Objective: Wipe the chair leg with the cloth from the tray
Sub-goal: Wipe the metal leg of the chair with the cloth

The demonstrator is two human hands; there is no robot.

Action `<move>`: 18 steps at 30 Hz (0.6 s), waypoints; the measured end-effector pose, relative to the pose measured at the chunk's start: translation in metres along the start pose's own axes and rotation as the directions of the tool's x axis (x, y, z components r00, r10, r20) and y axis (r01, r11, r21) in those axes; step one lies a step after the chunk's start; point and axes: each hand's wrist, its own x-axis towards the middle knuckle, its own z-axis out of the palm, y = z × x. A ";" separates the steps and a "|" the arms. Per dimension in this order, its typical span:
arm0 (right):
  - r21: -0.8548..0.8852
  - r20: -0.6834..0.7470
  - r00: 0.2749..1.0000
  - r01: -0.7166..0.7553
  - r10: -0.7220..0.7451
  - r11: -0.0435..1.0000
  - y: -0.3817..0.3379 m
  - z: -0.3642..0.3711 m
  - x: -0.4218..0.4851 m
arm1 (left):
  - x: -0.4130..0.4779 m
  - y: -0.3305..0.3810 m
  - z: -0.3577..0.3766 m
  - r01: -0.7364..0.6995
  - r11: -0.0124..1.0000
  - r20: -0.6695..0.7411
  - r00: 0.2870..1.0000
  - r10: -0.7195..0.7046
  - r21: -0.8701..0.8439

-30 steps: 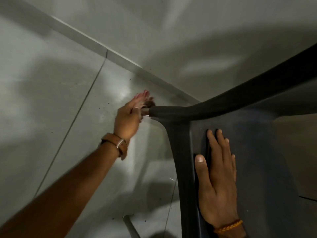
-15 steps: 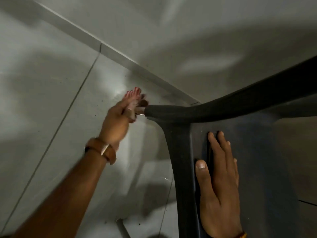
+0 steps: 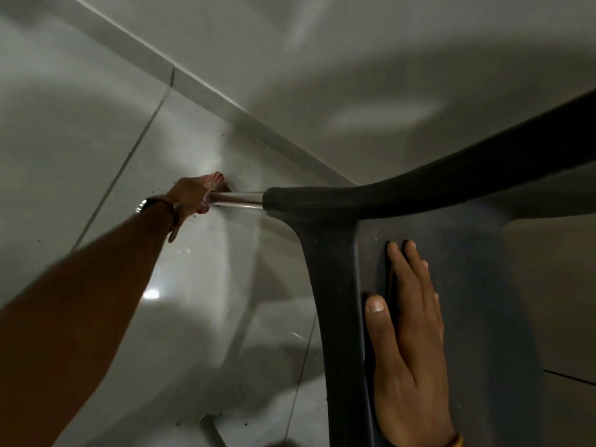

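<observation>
Head view, looking down past a dark chair (image 3: 338, 285) to pale floor tiles (image 3: 80, 140). Chrome leg (image 3: 237, 199) comes out of the chair's corner socket at frame centre and runs left and slightly up-frame; its long axis is near level in the picture, far end hidden inside the left hand (image 3: 193, 196).

Left hand: closed round the leg at its far left end, fingers wrapped over the tube, wrist strap toward the camera. A reddish bit shows at the fingers; could be the cloth (image 3: 217, 181), could be nails, too small and blurred to tell. No tray in view.

Right hand (image 3: 409, 343): flat and spread, palm down on the chair's dark surface at lower right, holding nothing, apparently bracing the chair. Well apart from the leg.

Left hand is the nearer one, already on the leg. Bare chrome lies to its right, between hand and socket. Judgement: the next stroke would run along that axis, rightward toward the socket.
</observation>
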 end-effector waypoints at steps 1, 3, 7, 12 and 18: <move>0.005 -0.005 1.000 0.002 -0.002 1.000 0.001 0.000 -0.001 | -0.001 -0.003 0.003 -0.004 1.000 -0.015 1.000 0.004 0.020; 0.012 -0.008 1.000 -0.001 0.001 1.000 0.001 0.000 0.000 | -0.021 0.005 0.010 -0.038 0.999 -0.058 0.998 0.038 -0.008; -0.003 0.000 1.000 -0.010 0.010 1.000 0.000 0.000 0.002 | -0.112 0.047 0.025 -0.298 0.952 -0.061 0.954 0.294 -0.071; -0.025 0.002 1.000 -0.014 0.014 1.000 -0.001 0.000 0.001 | -0.211 0.079 0.048 -0.465 0.871 -0.160 0.882 0.442 -0.156; -0.034 0.009 1.000 0.000 0.000 0.999 0.001 0.000 0.003 | -0.230 0.086 0.055 -0.531 0.843 -0.241 0.832 0.501 -0.082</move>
